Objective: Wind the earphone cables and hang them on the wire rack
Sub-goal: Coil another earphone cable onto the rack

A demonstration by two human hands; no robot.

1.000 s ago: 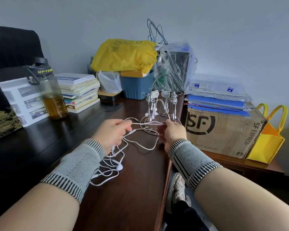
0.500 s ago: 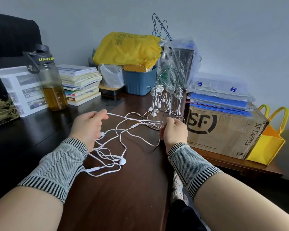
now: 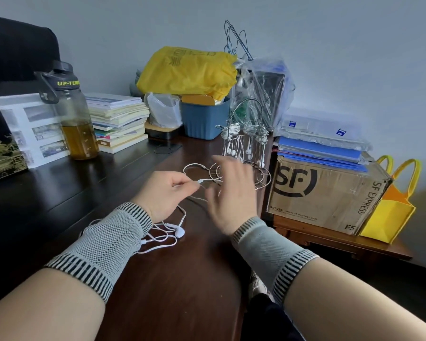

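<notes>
One loose earphone cable [image 3: 169,232] trails from my left hand [image 3: 166,193], which pinches it by the inline remote; its slack lies toward six o'clock. My right hand [image 3: 231,193], blurred, fingers spread and holding nothing, is nearer the wire rack [image 3: 244,143] at twelve o'clock.

left hand [image 3: 166,193] pinching (right hand [image 3: 233,195] spread)

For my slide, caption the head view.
Left hand pinches earphone cable; right hand open before wire rack.
</notes>
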